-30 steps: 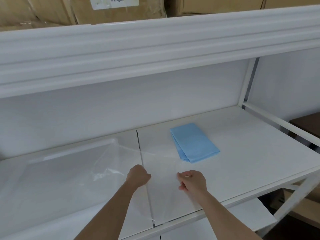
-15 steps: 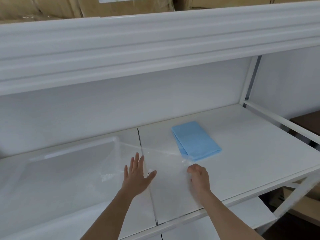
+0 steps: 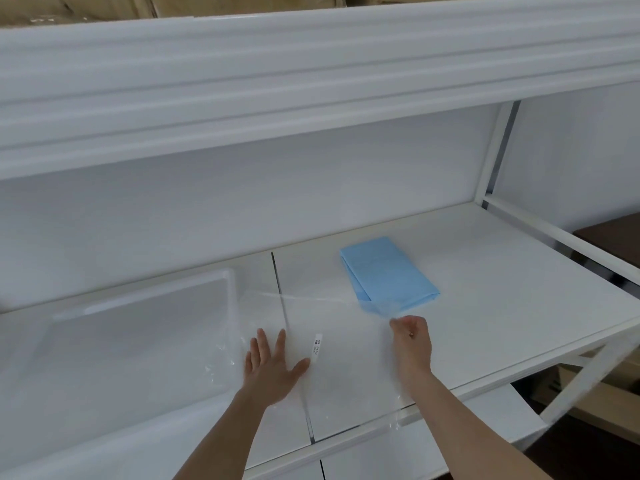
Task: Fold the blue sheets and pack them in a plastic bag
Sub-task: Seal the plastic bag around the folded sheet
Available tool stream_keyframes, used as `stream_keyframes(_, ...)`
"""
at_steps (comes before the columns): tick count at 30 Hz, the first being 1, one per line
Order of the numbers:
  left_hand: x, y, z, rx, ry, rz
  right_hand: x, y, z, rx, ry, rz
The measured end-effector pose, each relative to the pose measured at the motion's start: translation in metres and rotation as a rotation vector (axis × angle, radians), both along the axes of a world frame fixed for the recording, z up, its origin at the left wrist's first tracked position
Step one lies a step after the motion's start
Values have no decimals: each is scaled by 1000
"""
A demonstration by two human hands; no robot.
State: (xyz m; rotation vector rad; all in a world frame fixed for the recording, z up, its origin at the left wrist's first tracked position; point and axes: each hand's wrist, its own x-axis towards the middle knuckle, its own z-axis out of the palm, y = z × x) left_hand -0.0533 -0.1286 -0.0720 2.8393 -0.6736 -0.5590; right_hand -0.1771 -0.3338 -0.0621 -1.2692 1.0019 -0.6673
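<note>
A clear plastic bag [image 3: 332, 341] lies flat across the middle of the white surface [image 3: 502, 306], over the dark seam [image 3: 281, 299] where two panels meet. The left hand [image 3: 273, 367] rests flat on it, fingers straight and spread, gripping nothing. The right hand [image 3: 412, 341] has its fingers curled at the bag's far right corner, and its grip seems to pinch the film there, lifting the edge slightly. That raised corner overlaps the near end of the folded blue sheets [image 3: 388, 271], which lie on the surface just beyond the right hand, tilted, nothing on top of them.

A small white sticker [image 3: 317, 344] sits on the bag between the hands; it carries dark print too small to read.

To the left, a shallow white tray [image 3: 228, 289] sits on the surface, its right rim touching or just beneath the bag's left edge; I cannot tell which.

The surface is the lower level of a white metal-framed rack, with a white back wall and a thick white shelf [image 3: 311, 81] overhead. Brown cardboard boxes [image 3: 86, 8] stand above that. A lower white shelf [image 3: 398, 455] shows beneath the front rail.
</note>
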Motion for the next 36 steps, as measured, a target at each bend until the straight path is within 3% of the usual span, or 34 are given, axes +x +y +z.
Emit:
stream_keyframes(8,-7,-16,10,-80,-29,-166,3,-23,9,46,238,182)
stream_keyframes(19,-26,-77,43,-238,-185,-401,-19,-24,11,155,96,489)
stream_keyframes(24,-38,-111,63,-338,-95,-502,-30,-29,12,229,6,562)
stream_keyframes(28,-45,-124,70,-444,43,-430,-34,-30,11,216,36,482)
stream_keyframes(36,-38,-134,87,-513,-158,-384,-36,-27,28,219,-8,504)
